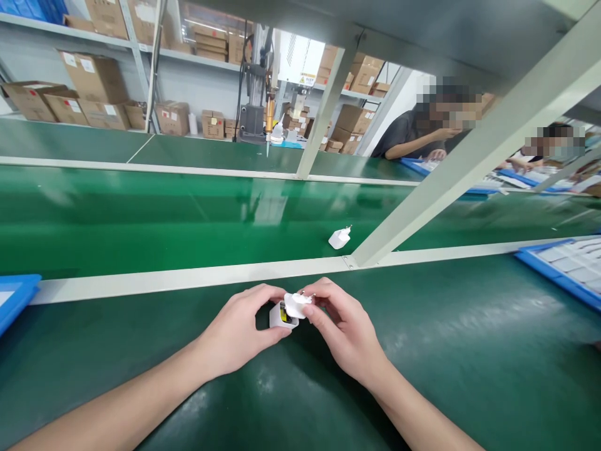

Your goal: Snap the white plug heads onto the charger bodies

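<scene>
My left hand (248,322) grips a white charger housing (278,318) between thumb and fingers. The housing's end is uncovered, and something yellow and dark shows inside it. In my right hand (345,326), thumb and fingers pinch a white plug cover (297,305) with metal pins pointing to the right. The cover sits tilted at the housing's mouth, partly over it; whether the two touch I cannot tell. Beyond my hands, a white charger (339,238) with its pins up lies on the green conveyor belt (141,232).
A pale metal rail (188,275) and a slanting post (436,169) stand in front of me. Blue trays (16,300) lie at both sides. A dispensing machine (256,94) stands across the belt, with cardboard boxes (96,78) on shelves behind. Two people sit at the far right.
</scene>
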The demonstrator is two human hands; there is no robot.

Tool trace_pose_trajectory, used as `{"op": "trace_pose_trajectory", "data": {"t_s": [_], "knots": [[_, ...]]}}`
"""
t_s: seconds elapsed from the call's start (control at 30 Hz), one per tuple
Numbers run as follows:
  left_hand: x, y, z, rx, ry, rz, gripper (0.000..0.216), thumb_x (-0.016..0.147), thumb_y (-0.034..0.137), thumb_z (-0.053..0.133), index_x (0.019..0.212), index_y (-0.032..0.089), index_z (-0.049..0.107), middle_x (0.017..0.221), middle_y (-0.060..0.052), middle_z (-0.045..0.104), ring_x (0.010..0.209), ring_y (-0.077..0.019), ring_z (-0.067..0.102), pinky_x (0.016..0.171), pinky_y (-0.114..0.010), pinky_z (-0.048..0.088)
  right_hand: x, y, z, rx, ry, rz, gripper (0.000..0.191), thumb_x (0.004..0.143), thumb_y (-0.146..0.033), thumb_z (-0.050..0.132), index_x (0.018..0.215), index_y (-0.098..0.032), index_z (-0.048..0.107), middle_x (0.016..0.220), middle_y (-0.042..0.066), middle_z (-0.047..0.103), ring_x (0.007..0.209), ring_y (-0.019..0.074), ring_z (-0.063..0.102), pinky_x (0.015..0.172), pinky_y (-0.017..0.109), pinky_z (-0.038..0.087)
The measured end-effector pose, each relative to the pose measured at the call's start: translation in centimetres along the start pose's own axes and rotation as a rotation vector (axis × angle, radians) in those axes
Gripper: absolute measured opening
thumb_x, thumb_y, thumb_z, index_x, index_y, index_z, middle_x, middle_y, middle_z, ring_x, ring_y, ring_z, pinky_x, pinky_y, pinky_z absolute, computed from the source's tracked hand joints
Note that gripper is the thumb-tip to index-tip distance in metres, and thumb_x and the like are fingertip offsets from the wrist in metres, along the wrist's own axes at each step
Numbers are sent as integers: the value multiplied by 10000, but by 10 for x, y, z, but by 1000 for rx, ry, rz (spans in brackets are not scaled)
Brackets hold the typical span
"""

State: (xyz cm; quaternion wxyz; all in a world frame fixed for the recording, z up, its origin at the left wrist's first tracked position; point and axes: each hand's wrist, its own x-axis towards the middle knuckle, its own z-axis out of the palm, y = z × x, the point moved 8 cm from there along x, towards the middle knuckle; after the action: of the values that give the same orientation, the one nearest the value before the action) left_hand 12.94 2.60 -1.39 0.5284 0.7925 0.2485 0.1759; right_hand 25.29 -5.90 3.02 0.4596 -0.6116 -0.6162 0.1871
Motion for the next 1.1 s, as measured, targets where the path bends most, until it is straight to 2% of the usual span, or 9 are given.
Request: {"op": "trace_pose_trajectory", "data": {"t_s": [0.07, 0.2, 0.4, 0.57, 0.7, 0.87, 1.1], "knots": [[1, 2, 1, 36, -8, 21, 259, 823, 293, 708, 1071, 280, 631, 1117, 17, 695, 1033, -210, 632, 898, -348, 484, 1, -4, 6, -68, -76, -44, 122, 1041, -308, 559, 1054, -227, 650, 904, 40, 619, 786, 167, 588, 700, 287, 485], [0, -2, 3, 70, -12, 7, 244, 823, 307, 686, 1042, 272, 585, 1070, 27, 687, 994, -212, 620, 838, -346, 472, 1, -7, 18, -157, -190, -129, 120, 1063, -248, 507, 1082, -215, 621, 956, 47, 617, 831, 166, 585, 720, 291, 468], [-1, -1, 2, 60, -2, 11, 231, 817, 308, 679, 1021, 272, 576, 1047, 34, 680, 965, -205, 610, 808, -331, 458, 1, -10, 18, -248, -201, -170, 103, 1061, -210, 505, 1087, -221, 604, 978, 43, 613, 868, 170, 580, 753, 297, 464], [-1, 0, 0, 45, 14, -7, 200, 801, 301, 689, 967, 262, 584, 1000, 36, 683, 937, -201, 615, 771, -312, 454, 2, -14, 18, -288, -194, -132, 122, 1063, -216, 486, 1041, -221, 606, 947, 45, 613, 823, 173, 586, 715, 302, 466], [-1, -4, 0, 36, 17, -42, 178, 792, 319, 704, 913, 259, 587, 956, 44, 684, 913, -201, 620, 722, -296, 445, 1, -13, 20, -300, -183, -114, 141, 1065, -221, 474, 1000, -221, 599, 912, 41, 612, 784, 172, 583, 686, 301, 461], [-1, -3, -1, 1, 20, -46, 166, 792, 311, 707, 889, 255, 585, 942, 46, 685, 918, -198, 622, 719, -289, 449, 2, -14, 20, -306, -193, -153, 103, 1050, -186, 509, 1035, -225, 603, 913, 32, 619, 799, 167, 580, 695, 291, 453], [0, -3, -2, -13, 21, -46, 164, 785, 303, 706, 891, 251, 593, 943, 31, 691, 909, -204, 627, 701, -291, 451, 3, -13, 20, -320, -206, -131, 103, 1049, -189, 513, 1023, -228, 605, 892, 29, 610, 781, 171, 571, 682, 293, 444]]}}
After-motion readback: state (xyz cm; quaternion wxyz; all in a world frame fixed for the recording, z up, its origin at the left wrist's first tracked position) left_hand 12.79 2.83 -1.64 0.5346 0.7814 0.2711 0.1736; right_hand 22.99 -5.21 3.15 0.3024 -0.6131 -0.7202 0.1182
